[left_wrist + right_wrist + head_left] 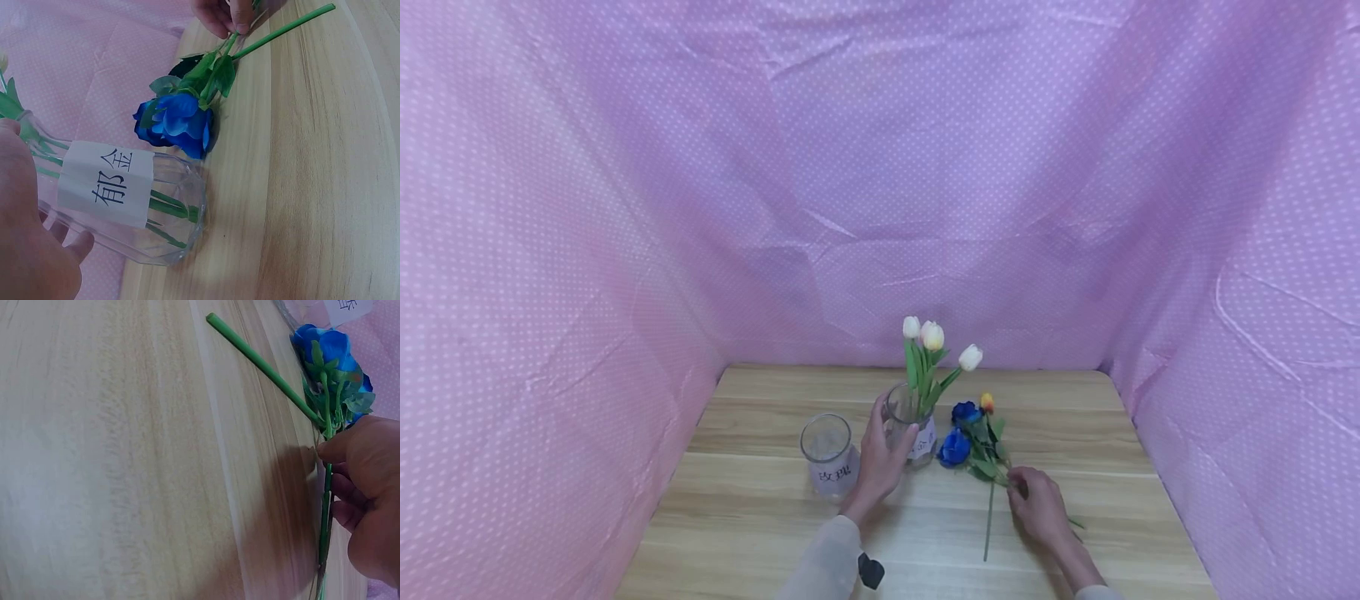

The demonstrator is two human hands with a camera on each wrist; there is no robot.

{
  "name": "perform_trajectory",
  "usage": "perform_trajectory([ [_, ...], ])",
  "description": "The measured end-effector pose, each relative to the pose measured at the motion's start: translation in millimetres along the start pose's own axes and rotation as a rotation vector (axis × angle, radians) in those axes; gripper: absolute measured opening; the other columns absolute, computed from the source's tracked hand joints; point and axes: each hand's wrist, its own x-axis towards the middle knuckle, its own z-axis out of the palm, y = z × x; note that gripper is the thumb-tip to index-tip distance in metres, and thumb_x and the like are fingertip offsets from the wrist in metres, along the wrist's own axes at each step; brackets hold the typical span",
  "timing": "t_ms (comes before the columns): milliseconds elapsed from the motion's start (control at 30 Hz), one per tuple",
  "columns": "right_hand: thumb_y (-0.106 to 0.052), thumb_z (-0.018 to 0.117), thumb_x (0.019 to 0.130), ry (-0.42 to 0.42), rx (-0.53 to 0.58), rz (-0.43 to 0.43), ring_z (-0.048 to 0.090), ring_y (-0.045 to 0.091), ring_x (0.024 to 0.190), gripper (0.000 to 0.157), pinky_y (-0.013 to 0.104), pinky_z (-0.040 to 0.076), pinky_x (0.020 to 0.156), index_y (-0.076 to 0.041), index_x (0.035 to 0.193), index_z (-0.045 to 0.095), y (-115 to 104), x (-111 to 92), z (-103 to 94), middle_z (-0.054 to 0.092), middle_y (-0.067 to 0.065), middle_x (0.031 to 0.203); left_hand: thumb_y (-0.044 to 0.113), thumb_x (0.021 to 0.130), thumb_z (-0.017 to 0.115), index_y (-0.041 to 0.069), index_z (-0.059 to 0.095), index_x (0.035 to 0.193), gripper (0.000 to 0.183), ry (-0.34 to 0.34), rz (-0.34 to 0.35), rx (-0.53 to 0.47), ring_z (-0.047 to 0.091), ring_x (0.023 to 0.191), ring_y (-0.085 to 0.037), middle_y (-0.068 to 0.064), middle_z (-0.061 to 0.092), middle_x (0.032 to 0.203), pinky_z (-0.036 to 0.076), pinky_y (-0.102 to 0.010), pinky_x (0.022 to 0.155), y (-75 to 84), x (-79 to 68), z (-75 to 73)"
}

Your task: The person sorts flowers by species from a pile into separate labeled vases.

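My left hand (882, 457) grips a clear glass vase (919, 457) with a white paper label (106, 181). Several white tulips (932, 336) stand in it, their stems visible through the glass. Right of the vase, blue roses (955, 448) lie on the table beside a yellow-orange tulip (987, 403). With thumb and fingers, my right hand (1040, 504) pinches a blue rose stem (326, 519) low over the tabletop. Another green stem (262, 365) sticks out from the bunch at an angle. Part of the pinched stems is hidden by the fingers.
A second labelled glass vase (827, 458), with no flowers in it, stands left of my left hand. The wooden table (760, 517) is enclosed by pink dotted cloth (880, 167) at the back and both sides. A small black object (871, 572) is by the left sleeve.
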Motion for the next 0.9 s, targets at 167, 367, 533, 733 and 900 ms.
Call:
perform_trajectory([
  [167, 0.001, 0.078, 0.098, 0.001, 0.008, -0.015, 0.073, 0.023, 0.104, 0.024, 0.042, 0.067, 0.089, -0.002, 0.121, 0.080, -1, 1, -2.3, 0.080, 0.011, 0.113, 0.053, 0.108, 0.071, 0.039, 0.031, 0.175, 0.079, 0.005, 0.012, 0.000, 0.053, 0.160, -0.040, -0.016, 0.052, 0.175, 0.047, -0.075, 0.127, -1.3, 0.8, 0.4],
  [367, 0.001, 0.077, 0.098, 0.011, 0.023, -0.035, 0.076, 0.026, 0.107, 0.021, 0.046, 0.068, 0.093, -0.004, 0.118, 0.081, -3, 1, -5.5, 0.081, 0.013, 0.115, 0.054, 0.108, 0.071, 0.038, 0.031, 0.175, 0.080, 0.007, 0.016, -0.003, 0.053, 0.160, -0.041, -0.020, 0.052, 0.174, 0.047, -0.075, 0.127, -2.2, 0.4, 0.7],
  [533, 0.004, 0.077, 0.095, 0.055, 0.032, -0.072, 0.076, 0.027, 0.105, 0.021, 0.037, 0.068, 0.088, -0.003, 0.115, 0.082, -7, 0, -8.4, 0.081, 0.014, 0.113, 0.053, 0.108, 0.071, 0.038, 0.031, 0.175, 0.080, 0.007, 0.021, -0.009, 0.053, 0.159, -0.041, -0.021, 0.052, 0.173, 0.048, -0.075, 0.126, -2.2, 0.0, 0.5],
  [733, 0.006, 0.079, 0.093, 0.105, 0.077, -0.088, 0.071, 0.017, 0.092, 0.023, 0.020, 0.062, 0.076, -0.001, 0.115, 0.082, -12, 1, -11.4, 0.081, 0.010, 0.104, 0.054, 0.108, 0.071, 0.039, 0.031, 0.175, 0.079, 0.007, 0.016, -0.002, 0.054, 0.159, -0.040, -0.017, 0.054, 0.172, 0.048, -0.075, 0.126, -2.2, 0.2, 0.5],
  [900, 0.007, 0.078, 0.095, 0.124, 0.119, -0.068, 0.067, 0.013, 0.087, 0.024, 0.018, 0.060, 0.071, 0.000, 0.118, 0.081, -16, 2, -14.2, 0.080, 0.011, 0.102, 0.053, 0.108, 0.071, 0.040, 0.030, 0.175, 0.080, 0.007, 0.018, -0.001, 0.055, 0.158, -0.040, -0.015, 0.055, 0.172, 0.048, -0.075, 0.126, -1.7, -0.2, 0.1],
])
